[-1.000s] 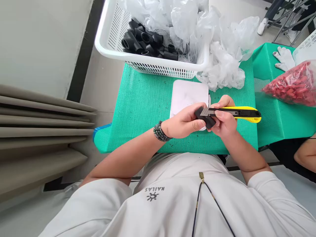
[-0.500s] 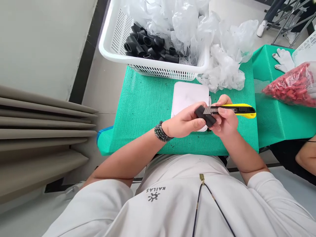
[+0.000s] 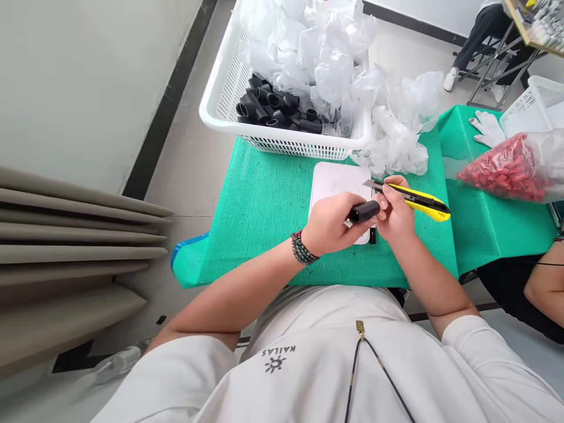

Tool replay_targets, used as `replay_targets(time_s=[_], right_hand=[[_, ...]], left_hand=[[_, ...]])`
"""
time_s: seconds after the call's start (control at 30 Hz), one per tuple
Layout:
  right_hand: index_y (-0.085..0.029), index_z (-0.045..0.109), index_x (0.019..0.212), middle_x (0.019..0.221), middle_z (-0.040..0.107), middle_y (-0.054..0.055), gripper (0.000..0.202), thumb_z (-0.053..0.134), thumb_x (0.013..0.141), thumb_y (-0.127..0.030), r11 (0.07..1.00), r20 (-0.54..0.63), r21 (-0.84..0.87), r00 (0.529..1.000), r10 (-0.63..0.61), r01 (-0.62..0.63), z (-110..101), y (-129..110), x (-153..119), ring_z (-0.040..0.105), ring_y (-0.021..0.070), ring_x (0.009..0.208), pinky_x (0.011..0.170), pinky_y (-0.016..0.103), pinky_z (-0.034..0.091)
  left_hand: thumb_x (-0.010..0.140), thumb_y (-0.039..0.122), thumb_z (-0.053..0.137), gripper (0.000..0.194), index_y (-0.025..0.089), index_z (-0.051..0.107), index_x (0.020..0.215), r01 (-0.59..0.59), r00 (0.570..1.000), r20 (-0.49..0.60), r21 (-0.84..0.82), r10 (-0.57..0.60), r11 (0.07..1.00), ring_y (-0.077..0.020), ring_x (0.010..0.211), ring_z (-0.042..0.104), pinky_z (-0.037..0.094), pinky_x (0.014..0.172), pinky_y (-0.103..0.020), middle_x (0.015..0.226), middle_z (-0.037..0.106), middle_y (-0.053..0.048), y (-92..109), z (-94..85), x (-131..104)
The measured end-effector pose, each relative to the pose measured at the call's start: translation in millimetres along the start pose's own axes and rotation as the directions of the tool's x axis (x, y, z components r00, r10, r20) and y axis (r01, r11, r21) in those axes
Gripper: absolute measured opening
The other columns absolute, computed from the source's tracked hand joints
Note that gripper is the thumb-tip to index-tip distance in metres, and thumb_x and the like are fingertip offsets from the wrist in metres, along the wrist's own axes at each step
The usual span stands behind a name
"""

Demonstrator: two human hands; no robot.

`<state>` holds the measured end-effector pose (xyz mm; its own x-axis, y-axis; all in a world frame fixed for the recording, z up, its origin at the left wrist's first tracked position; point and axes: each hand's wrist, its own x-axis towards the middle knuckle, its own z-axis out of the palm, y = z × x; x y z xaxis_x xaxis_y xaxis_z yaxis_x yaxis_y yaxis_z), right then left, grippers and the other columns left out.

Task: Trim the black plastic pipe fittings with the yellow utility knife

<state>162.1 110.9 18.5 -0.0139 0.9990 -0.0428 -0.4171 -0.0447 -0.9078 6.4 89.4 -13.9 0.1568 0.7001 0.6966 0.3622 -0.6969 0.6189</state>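
Observation:
My left hand (image 3: 332, 223), with a beaded bracelet at its wrist, is closed on a black pipe fitting (image 3: 365, 212), whose open end points left. Between the thumb and fingers of my right hand (image 3: 398, 214) is a yellow and black utility knife (image 3: 418, 201). Its bare blade points left, above the fitting and apart from it. The fingertips of my right hand are close to the fitting's right end. Both hands are over a white board (image 3: 332, 177) on the green mesh-covered table (image 3: 259, 205), and they hide part of it.
A white basket (image 3: 286, 140) with black fittings (image 3: 268, 106) and clear plastic bags (image 3: 326, 59) stands at the back. More bags lie beside it. To the right are a bag of red pieces (image 3: 506, 170), a white glove (image 3: 488, 128) and another person's arm (image 3: 546, 288).
The blade has come away from the fitting, and the knife now slants down to the right. My left hand has turned the fitting so its open end shows. The head view has shifted.

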Motion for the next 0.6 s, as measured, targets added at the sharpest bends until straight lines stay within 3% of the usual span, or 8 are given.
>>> replay_targets(time_s=[0.1, 0.17, 0.33, 0.6], right_hand=[[-0.027, 0.052, 0.091, 0.051, 0.049, -0.015, 0.043, 0.088, 0.073, -0.042, 0.993, -0.025, -0.055, 0.994, -0.107, 0.106, -0.6, 4.5, 1.0, 0.045, 0.0070, 0.041, 0.043, 0.018, 0.037], [-0.027, 0.052, 0.092, 0.052, 0.050, -0.015, 0.042, 0.087, 0.075, -0.043, 0.984, -0.034, -0.088, 0.987, -0.158, 0.154, -1.9, 6.8, 1.4, 0.046, 0.0074, 0.042, 0.047, 0.020, 0.041], [-0.026, 0.056, 0.091, 0.051, 0.050, -0.014, 0.033, 0.083, 0.080, -0.040, 0.976, -0.020, -0.121, 0.983, -0.184, 0.180, -6.3, 7.9, 1.9, 0.047, 0.0077, 0.042, 0.046, 0.020, 0.040], [-0.025, 0.056, 0.085, 0.049, 0.047, -0.014, 0.032, 0.084, 0.079, -0.039, 0.973, -0.029, -0.107, 0.978, -0.207, 0.203, -7.8, 7.4, 3.7, 0.046, 0.0078, 0.040, 0.043, 0.020, 0.039]], left_hand=[[0.101, 0.054, 0.061, 0.035, 0.020, 0.069, 0.108, -0.193, 0.979, -0.032, 0.141, 0.199, 0.971, -0.0173, 0.067, 0.064, 0.049, 0.063, -0.030, 0.081, 0.070, -0.005, -1.3, 0.4, 0.9], [0.100, 0.057, 0.063, 0.037, 0.022, 0.072, 0.107, -0.253, 0.963, -0.041, 0.221, 0.268, 0.942, -0.0189, 0.070, 0.065, 0.053, 0.068, -0.033, 0.091, 0.073, -0.008, -1.1, 0.4, 2.2], [0.098, 0.049, 0.068, 0.027, 0.023, 0.072, 0.102, -0.242, 0.968, 0.001, 0.270, 0.251, 0.932, -0.0235, 0.088, 0.073, 0.055, 0.078, -0.039, 0.130, 0.076, -0.017, 1.8, 0.2, 4.1], [0.102, 0.045, 0.065, 0.027, 0.019, 0.070, 0.100, -0.222, 0.971, 0.156, 0.282, 0.184, 0.933, -0.0229, 0.083, 0.077, 0.050, 0.072, -0.036, 0.139, 0.074, -0.020, 3.3, 3.9, 3.4]])
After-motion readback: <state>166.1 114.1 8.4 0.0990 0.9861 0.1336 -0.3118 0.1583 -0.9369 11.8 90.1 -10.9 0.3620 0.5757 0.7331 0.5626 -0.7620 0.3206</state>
